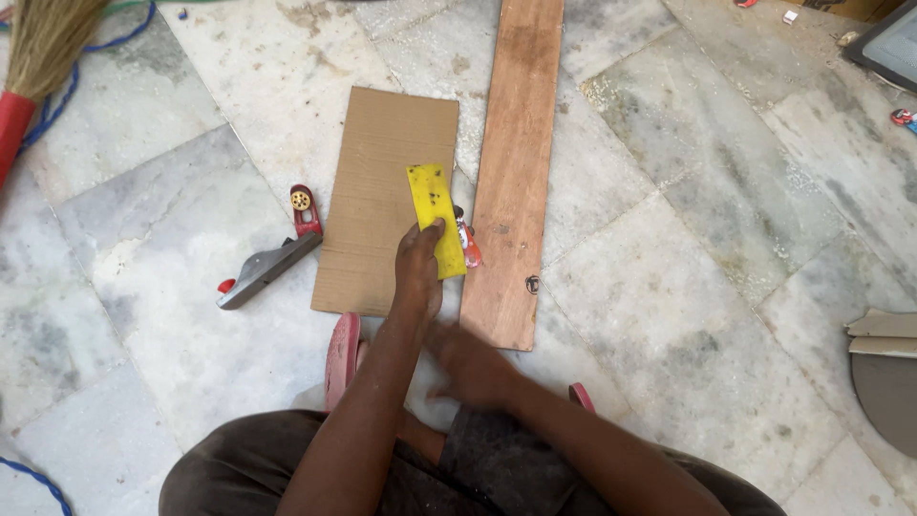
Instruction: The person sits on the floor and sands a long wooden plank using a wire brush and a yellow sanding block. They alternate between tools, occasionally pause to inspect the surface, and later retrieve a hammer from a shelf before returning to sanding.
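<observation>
My left hand (417,272) holds a flat yellow rectangular piece (436,218) with dark specks, its thumb pressed on the lower end. The piece hangs over the right edge of a brown cardboard sheet (377,191) on the floor. A small red and silver object (467,241) lies just right of the yellow piece. A long wooden plank (516,162) runs away from me beside the cardboard. My right hand (468,363) is blurred, low near the plank's near end, fingers apart and holding nothing that I can see.
A grey and red hand plane (272,258) lies left of the cardboard on the marble floor (688,268). A broom (33,57) and blue cord (91,53) are at the far left. Pink sandals (342,358) sit by my knees. Grey pieces (884,368) lie at the right edge.
</observation>
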